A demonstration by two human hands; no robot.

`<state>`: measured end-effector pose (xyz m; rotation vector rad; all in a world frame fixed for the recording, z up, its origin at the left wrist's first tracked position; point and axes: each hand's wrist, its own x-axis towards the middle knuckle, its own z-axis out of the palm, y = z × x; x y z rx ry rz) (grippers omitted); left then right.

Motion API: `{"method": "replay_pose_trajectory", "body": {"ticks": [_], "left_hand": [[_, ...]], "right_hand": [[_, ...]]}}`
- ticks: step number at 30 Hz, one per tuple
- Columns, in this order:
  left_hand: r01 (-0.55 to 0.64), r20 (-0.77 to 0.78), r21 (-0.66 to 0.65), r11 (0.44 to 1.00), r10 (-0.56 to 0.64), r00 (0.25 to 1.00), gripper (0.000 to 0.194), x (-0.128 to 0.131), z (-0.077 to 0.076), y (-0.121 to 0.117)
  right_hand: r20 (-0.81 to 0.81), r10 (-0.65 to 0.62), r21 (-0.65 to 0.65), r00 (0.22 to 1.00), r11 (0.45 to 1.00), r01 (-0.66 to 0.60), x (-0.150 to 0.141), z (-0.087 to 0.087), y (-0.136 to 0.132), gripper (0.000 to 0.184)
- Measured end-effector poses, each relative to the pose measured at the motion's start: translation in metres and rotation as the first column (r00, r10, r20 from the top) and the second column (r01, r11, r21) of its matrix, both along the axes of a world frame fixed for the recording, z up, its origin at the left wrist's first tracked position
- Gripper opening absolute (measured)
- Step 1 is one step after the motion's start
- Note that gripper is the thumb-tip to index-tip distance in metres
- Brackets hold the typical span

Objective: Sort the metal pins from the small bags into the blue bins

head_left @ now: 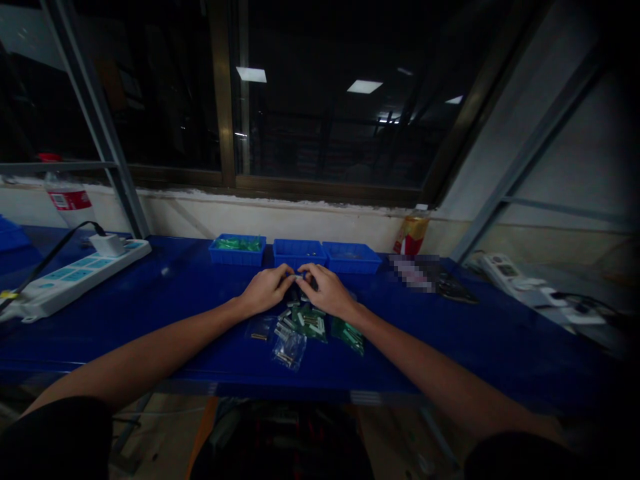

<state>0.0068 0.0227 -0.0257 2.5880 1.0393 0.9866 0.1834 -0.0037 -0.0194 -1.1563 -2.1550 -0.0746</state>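
Note:
My left hand (pixel 266 288) and my right hand (pixel 324 288) meet over the middle of the blue table, fingertips pinched close together. Between them shows a small greyish piece, too small and dim to name. Under and in front of the hands lies a pile of small metal cylinders (pixel 286 323), some loose. A green plastic bag (pixel 313 323) with more cylinders sits in the pile, and a second green bag (pixel 349 335) lies below my right wrist. Nearer me are a clear bag (pixel 289 350) and a small clear bag (pixel 260 328) with brass-coloured pieces.
Three blue bins stand along the back: the left bin (pixel 237 259) holds green plastic, beside the middle bin (pixel 299 261) and right bin (pixel 351 267). Power strips lie left (pixel 75 277) and right (pixel 540 290). Bottles stand left (pixel 70 200) and right (pixel 413 233). A dark packet (pixel 456 288) lies at right.

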Motion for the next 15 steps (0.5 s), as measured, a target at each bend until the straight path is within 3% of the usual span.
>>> {"method": "replay_pose_trajectory", "body": {"ticks": [6,15], "left_hand": [[-0.014,-0.015,-0.020,1.000,0.014,1.000,0.019,-0.0007,0.0019,-0.0016],[-0.034,-0.019,-0.029,0.999,0.034,0.999,0.027,-0.0010,0.0036,-0.0025]], "right_hand": [[0.019,0.027,0.004,0.999,1.000,-0.027,0.0004,-0.0012,0.0004,0.021],[0.036,0.056,0.049,0.998,0.997,-0.058,-0.0007,0.0001,-0.0002,0.009]]}}
